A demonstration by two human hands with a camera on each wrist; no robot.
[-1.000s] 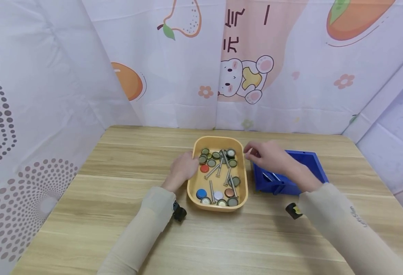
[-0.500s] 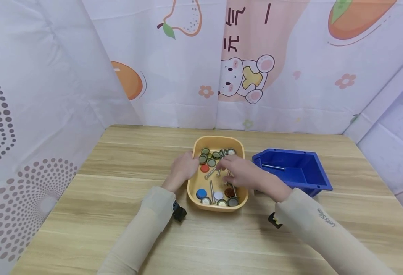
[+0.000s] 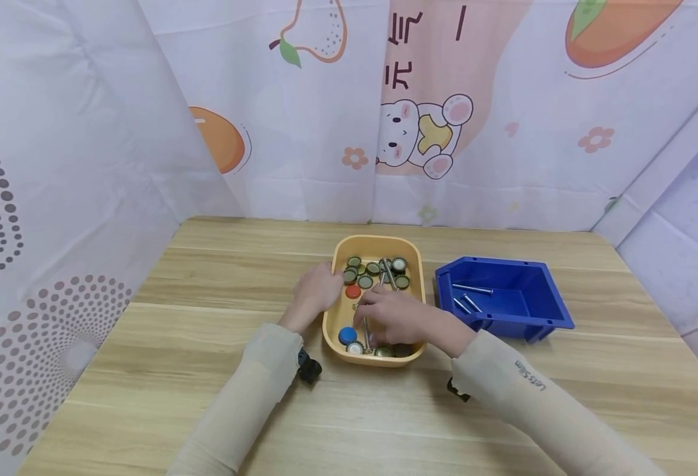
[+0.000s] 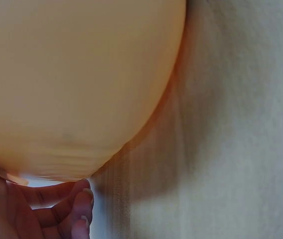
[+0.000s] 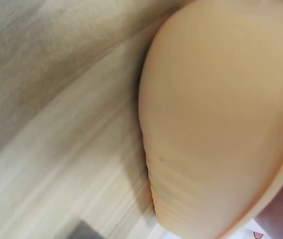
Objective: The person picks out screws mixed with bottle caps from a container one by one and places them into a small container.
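My left hand (image 3: pixel 319 289) grips the left rim of a yellow plastic bin (image 3: pixel 379 246); in the left wrist view, its curled fingers (image 4: pixel 57 204) are against the bin's side. Inside lie long bolts and bottle caps, among them a red cap (image 3: pixel 353 291) and a blue cap (image 3: pixel 347 336). My right hand (image 3: pixel 393 317) reaches down over the bin's right rim, fingers bent and apart around one bolt (image 3: pixel 366 334). Its palm hides several other bolts and caps. The right wrist view shows only the bin's outer wall (image 5: pixel 216 109) and part of the hand.
A blue open-front bin (image 3: pixel 504 320) with a few bolts (image 3: pixel 472 289) stands to the right of the yellow one. Both sit on a wood-grain table (image 3: pixel 236 264). A printed curtain (image 3: pixel 301 132) hangs behind the table's far edge.
My right hand has moved left from beside the blue bin into the yellow bin, then lower and nearer its front. My left hand stays at the rim.
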